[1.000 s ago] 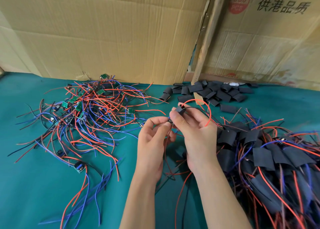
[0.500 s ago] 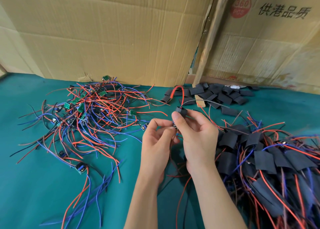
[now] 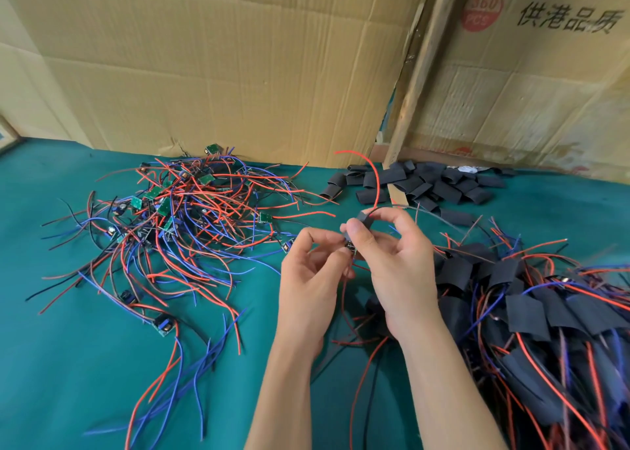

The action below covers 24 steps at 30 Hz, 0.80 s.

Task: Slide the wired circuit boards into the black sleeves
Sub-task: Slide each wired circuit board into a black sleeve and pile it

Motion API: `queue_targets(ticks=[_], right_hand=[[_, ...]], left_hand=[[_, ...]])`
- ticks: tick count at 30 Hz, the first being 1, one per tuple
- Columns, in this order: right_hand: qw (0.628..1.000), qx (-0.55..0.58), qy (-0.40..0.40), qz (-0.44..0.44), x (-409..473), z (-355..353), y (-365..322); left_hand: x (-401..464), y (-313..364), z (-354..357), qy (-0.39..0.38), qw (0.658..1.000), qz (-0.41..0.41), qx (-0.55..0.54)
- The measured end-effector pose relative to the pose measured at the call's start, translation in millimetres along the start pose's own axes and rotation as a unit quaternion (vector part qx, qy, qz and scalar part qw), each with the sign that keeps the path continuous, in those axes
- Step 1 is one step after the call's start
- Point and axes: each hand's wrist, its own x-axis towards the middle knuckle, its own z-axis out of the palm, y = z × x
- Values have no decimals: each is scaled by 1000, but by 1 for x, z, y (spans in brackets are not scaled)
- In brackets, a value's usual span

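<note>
Left on the green desk [image 3: 68,364]: big tangle of unsleeved boards [image 3: 177,217] with red and blue wires, so plenty left to do. Centre: left hand [image 3: 315,272] fingers pinch the small circuit board [image 3: 350,246], right hand [image 3: 392,255] fingers clamped on a black sleeve [image 3: 358,224] with a red wire [image 3: 373,176] already sticking out its far end; board looks only at the sleeve mouth, not seated, though that is partly hidden. Far right: stock of empty sleeves [image 3: 429,185] by the cardboard, and a large heap of finished sleeved boards [image 3: 545,313], roughly half done.
</note>
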Motion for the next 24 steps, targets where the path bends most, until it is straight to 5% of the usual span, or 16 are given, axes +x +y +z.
queue_targets(ticks=[13,21,24], right_hand=[[978,126,-54,154,-1,3,-13],[990,76,-34,115,-2,-3,-32],[999,16,6,48,1,-32,-62]], left_hand=[[-2,5,-2,32,998,33,31],[0,8,0,37,999,-25,21],[1,9,-7,138,987,-11,78]])
